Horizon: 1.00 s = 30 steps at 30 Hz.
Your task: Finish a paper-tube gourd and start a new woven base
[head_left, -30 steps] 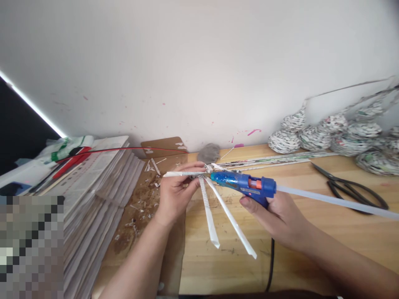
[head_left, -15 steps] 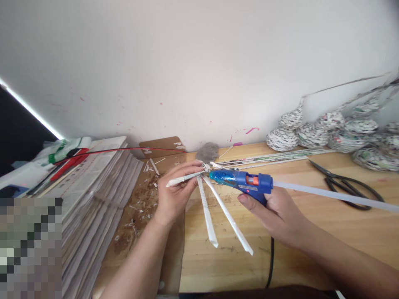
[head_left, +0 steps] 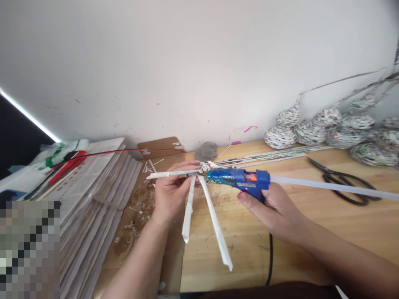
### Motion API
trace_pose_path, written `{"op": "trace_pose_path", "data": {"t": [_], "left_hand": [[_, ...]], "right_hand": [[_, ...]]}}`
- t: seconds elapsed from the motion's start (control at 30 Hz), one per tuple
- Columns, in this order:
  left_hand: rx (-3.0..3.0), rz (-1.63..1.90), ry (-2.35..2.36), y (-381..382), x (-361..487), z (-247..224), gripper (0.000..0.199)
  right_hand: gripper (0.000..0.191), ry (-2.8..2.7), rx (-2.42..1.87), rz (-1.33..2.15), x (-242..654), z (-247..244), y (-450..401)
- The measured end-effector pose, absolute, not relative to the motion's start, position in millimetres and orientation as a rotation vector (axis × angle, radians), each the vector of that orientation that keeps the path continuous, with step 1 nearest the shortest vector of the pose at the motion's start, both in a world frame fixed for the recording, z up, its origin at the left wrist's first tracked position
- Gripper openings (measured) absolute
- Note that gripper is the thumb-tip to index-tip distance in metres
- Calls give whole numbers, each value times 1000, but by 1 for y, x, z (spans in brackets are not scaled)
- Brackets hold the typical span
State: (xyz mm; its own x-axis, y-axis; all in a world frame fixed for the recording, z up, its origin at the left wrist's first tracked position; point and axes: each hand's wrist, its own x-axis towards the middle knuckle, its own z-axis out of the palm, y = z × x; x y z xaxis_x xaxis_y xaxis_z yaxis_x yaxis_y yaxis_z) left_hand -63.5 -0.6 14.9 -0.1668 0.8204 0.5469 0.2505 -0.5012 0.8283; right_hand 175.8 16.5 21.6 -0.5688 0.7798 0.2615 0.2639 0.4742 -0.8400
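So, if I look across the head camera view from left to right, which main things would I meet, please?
Stack of newspapers → left hand → blue glue gun → right hand → black-handled scissors.

The left hand (head_left: 171, 194) is bare, and so are its wrist and the left forearm (head_left: 135, 257) toward 7 o'clock. The right hand (head_left: 270, 207) is bare too, as is the right forearm (head_left: 343, 251) toward 4 o'clock. Between 5 and 6 o'clock, a very dark brown garment (head_left: 268, 291) shows as a low, softly curved strip of cloth, cut off by the bottom edge; its type cannot be told.
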Motion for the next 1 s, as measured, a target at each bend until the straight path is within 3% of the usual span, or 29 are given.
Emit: {"op": "trace_pose_path", "data": {"t": [0.6, 1.0], "left_hand": [[1630, 1704, 1182, -2, -63, 16, 16], [1537, 1731, 1143, 1, -68, 13, 17]], "right_hand": [[18, -2005, -772, 1116, 173, 23, 16], [44, -1754, -833, 1537, 181, 11, 18]]}}
